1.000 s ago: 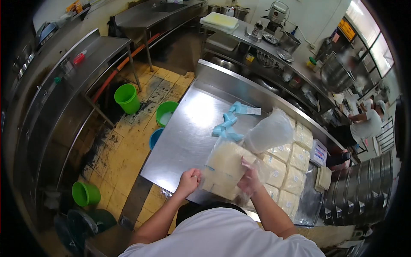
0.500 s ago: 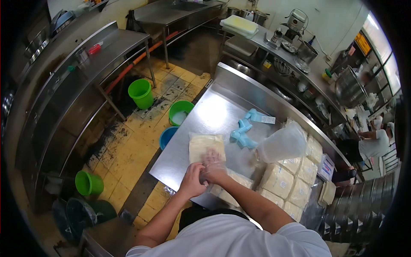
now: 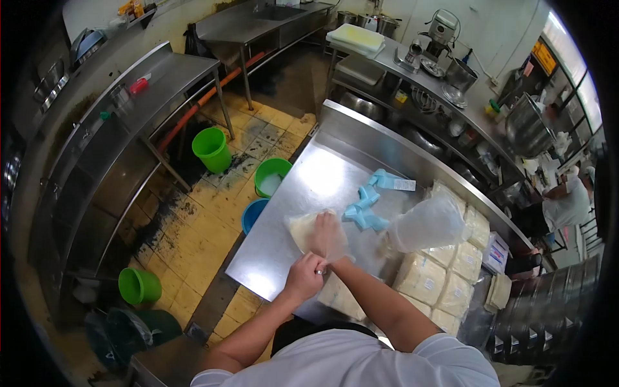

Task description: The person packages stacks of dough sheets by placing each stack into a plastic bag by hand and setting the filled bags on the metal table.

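A flat pack of pale, thin sheets (image 3: pixel 300 231) in a clear plastic bag lies on the steel table, turned at an angle. Over its right part rests my right hand (image 3: pixel 326 236), fingers stretched forward and clear film around it; some blur hides the fingertips. Close to my right wrist, my left hand (image 3: pixel 305 275) is closed on the gathered mouth of the plastic bag. Another pale pack (image 3: pixel 342 298) sits beneath my right forearm, partly hidden. Crumpled blue strips (image 3: pixel 365 208) lie beyond my right hand.
Several wrapped packs (image 3: pixel 420 278) are stacked at the right, with a translucent plastic bag (image 3: pixel 428 224) on top. A raised steel edge (image 3: pixel 412 155) borders the table's far side. Green buckets (image 3: pixel 211 151) and a blue bucket (image 3: pixel 254 214) stand on the floor. Another person (image 3: pixel 567 204) is at far right.
The pack has turned and its plastic has shifted around my right hand. My right hand has moved slightly forward over it; my left hand has moved a little right, still gripping near the wrist.
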Action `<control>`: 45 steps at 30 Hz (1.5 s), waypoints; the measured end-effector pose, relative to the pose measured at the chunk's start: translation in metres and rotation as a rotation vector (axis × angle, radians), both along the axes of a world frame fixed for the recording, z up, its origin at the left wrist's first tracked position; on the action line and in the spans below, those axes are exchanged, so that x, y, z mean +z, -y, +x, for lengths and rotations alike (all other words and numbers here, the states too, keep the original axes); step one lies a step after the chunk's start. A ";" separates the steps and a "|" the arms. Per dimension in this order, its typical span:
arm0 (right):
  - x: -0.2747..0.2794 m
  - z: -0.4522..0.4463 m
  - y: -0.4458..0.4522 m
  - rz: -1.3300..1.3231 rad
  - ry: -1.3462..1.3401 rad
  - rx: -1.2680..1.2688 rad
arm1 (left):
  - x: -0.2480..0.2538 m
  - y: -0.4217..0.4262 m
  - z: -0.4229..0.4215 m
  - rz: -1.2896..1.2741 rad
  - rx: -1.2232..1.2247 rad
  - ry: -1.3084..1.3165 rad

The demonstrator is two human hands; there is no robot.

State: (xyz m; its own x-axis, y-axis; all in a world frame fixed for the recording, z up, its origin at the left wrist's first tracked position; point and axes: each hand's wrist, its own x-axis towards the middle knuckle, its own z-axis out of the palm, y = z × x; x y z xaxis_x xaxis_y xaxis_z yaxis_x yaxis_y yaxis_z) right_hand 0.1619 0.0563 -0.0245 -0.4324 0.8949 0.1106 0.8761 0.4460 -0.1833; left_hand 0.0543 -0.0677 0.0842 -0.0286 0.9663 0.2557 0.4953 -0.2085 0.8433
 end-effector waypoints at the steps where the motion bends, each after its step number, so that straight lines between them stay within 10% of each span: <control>1: 0.008 0.000 -0.004 -0.015 0.007 -0.012 | -0.006 0.000 0.003 -0.024 0.022 0.009; 42: 0.003 -0.022 0.013 -0.042 0.106 0.326 | -0.033 0.014 -0.024 -0.081 0.143 0.158; 45: -0.015 -0.020 0.019 -0.015 0.019 0.294 | -0.067 -0.022 -0.044 -0.190 0.472 0.085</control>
